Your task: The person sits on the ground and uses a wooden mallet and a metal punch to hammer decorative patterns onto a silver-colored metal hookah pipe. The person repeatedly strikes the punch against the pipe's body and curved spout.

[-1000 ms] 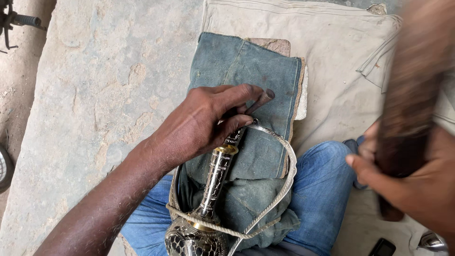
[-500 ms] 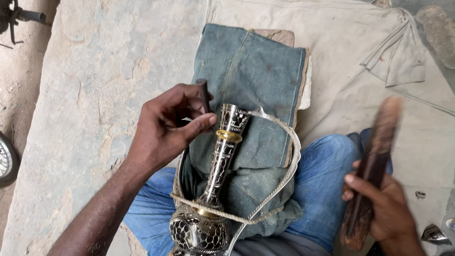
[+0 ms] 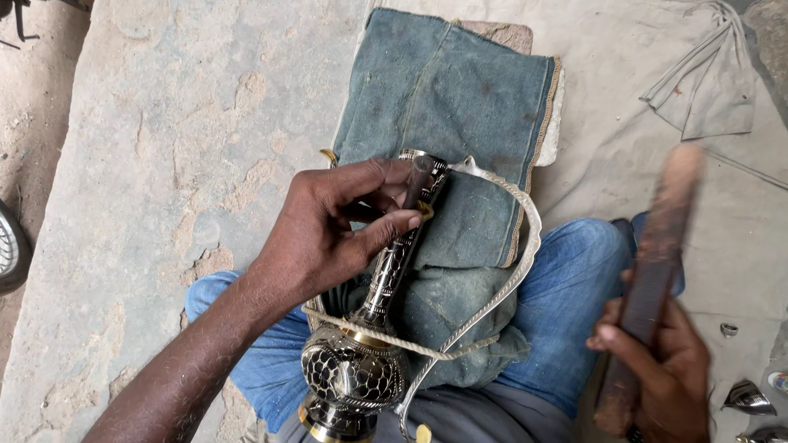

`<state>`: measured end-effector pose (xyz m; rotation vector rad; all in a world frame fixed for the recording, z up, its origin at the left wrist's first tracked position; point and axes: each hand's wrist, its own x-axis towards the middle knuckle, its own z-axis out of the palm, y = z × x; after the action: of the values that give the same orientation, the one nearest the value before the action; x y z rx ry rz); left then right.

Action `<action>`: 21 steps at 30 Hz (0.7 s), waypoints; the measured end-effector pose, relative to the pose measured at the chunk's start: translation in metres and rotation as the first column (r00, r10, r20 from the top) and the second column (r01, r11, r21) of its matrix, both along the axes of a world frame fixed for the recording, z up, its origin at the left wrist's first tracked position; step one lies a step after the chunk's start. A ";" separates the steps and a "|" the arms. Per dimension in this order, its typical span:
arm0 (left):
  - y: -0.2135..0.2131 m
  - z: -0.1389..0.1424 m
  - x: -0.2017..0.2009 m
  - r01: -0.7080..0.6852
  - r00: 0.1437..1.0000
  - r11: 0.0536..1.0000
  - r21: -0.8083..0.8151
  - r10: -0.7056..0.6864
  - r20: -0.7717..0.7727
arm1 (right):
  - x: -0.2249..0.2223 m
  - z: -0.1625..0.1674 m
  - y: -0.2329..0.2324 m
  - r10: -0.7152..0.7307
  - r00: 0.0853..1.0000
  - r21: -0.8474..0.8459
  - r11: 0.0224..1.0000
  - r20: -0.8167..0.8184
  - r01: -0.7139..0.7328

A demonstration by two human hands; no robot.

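2 hands (image 3: 328, 234) busy: left grips vase (image 3: 369, 328) neck pointing away, right (image 3: 657, 369) holds wooden stick (image 3: 652, 271)

- The ground is a wide stone slab (image 3: 164, 148), grey and pitted, with pale worn patches.
- Left of it runs a strip of bare dirt (image 3: 33, 107), sandy brown.
- At the left edge, part of a wheel (image 3: 10, 254) shows, dark-rimmed.
- A dark metal piece (image 3: 20, 20) sits in the top left corner, too cut off to tell what it is.
- To the right lies a pale sheet (image 3: 624, 139), dusty and creased, spread flat.
- A grey rag (image 3: 706, 82) lies bunched on it near the top right.
- Small shiny metal bits (image 3: 747, 398) rest at the lower right.
- Soft, even daylight, without hard shadows.
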<state>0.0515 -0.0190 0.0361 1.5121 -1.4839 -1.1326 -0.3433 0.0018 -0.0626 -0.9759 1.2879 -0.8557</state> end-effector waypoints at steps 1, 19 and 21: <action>0.002 0.000 0.000 -0.015 1.000 0.999 0.039 0.015 0.005 | 0.001 0.009 0.001 0.017 0.998 -0.057 0.998 0.058 -0.014; 0.038 0.015 -0.022 0.118 0.940 0.991 -0.070 -0.089 0.330 | 0.007 0.060 -0.014 0.335 0.824 -0.229 0.850 -0.457 -0.474; 0.042 0.015 -0.024 0.082 0.934 0.992 -0.091 -0.045 0.354 | 0.009 0.063 -0.019 0.305 0.803 -0.232 0.851 -0.512 -0.470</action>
<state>0.0270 0.0226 0.0512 1.6649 -1.8132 -0.8317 -0.3339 -0.0175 0.0004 -1.7507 1.2680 -0.5419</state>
